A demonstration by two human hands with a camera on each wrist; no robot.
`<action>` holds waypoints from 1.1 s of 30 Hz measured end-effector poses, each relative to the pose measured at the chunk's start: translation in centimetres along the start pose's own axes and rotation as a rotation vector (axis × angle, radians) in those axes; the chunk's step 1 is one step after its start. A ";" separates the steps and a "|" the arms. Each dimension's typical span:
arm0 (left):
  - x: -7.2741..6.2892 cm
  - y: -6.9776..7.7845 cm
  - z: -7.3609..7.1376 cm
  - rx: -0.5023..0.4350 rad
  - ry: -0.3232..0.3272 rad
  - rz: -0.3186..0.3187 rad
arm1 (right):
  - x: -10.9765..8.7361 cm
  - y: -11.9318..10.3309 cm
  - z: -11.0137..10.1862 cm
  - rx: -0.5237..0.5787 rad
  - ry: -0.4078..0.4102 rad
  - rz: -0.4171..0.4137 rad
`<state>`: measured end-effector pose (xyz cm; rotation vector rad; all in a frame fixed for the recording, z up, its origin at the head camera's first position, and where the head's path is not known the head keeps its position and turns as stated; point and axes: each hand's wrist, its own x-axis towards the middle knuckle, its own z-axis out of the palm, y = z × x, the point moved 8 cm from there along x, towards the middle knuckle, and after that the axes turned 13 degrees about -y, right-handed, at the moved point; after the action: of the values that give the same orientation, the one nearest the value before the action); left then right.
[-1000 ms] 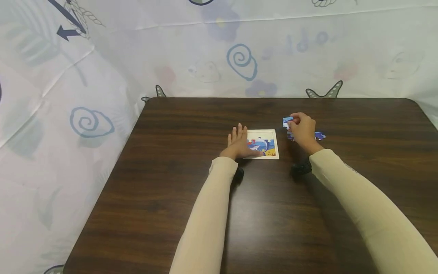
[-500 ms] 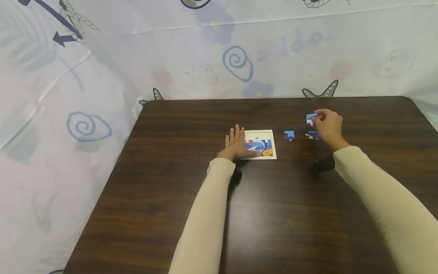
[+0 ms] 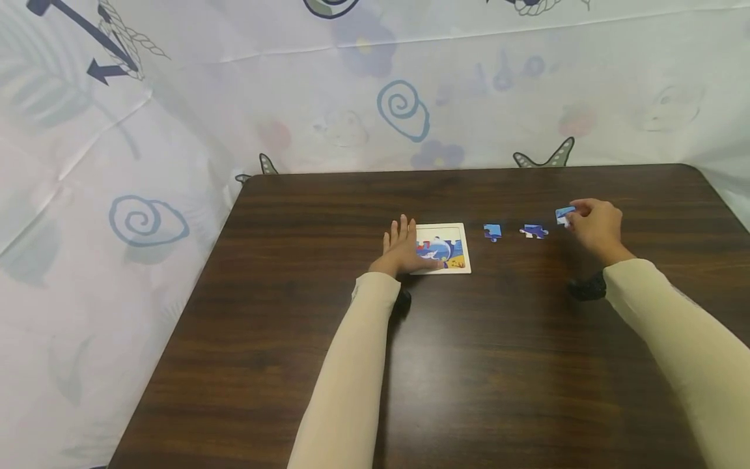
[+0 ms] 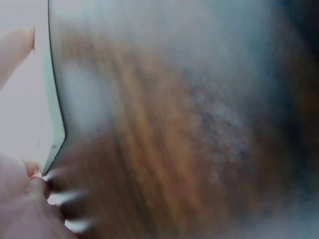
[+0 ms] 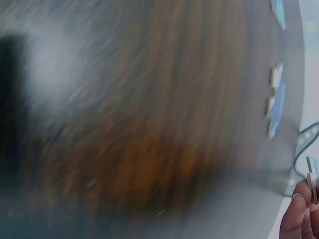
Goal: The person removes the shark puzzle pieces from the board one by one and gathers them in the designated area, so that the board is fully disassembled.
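My left hand (image 3: 401, 254) rests with spread, straight fingers on the left part of a puzzle board (image 3: 467, 251), whose pale frame holds a partly filled dolphin picture. In the left wrist view the board's edge (image 4: 54, 114) runs beside the thumb. Out to the right, my right hand (image 3: 600, 228) pinches a blue and white puzzle piece (image 3: 564, 215) between thumb and fingers, just above the table. That piece shows edge-on in the right wrist view. Two loose pieces lie between board and right hand: a blue corner piece (image 3: 492, 232) and a dark blue piece (image 3: 534, 231).
The dark wood table (image 3: 498, 365) has its far edge just beyond the pieces. Behind it and along the left hangs a pale printed cloth (image 3: 263, 85). Both forearms, in cream sleeves, reach across the table from the front.
My right hand has carried the pinched piece rightward, from beside the board to past the dark blue piece. Both loose pieces are now uncovered. My left hand stays on the board.
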<state>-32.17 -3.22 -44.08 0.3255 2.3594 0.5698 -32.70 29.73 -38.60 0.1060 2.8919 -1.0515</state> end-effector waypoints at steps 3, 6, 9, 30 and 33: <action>-0.1 0.1 0.0 0.007 0.001 -0.003 | -0.1 1.1 0.0 0.002 -0.026 0.026; -0.1 0.1 0.1 0.009 -0.004 -0.006 | -0.1 2.1 0.1 0.022 -0.049 0.059; -0.2 0.1 0.0 0.010 -0.009 -0.010 | -0.1 2.8 0.2 0.043 -0.068 0.080; 0.9 -0.4 0.4 0.020 -0.045 -0.057 | 0.2 3.8 0.8 0.006 -0.180 0.089; 0.4 -0.1 0.2 0.012 -0.028 -0.042 | 0.3 4.0 0.8 0.005 -0.180 0.096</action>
<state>-32.39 -3.11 -44.50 0.2870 2.3380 0.5280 -32.68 32.30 -41.76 0.1415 2.6955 -0.9972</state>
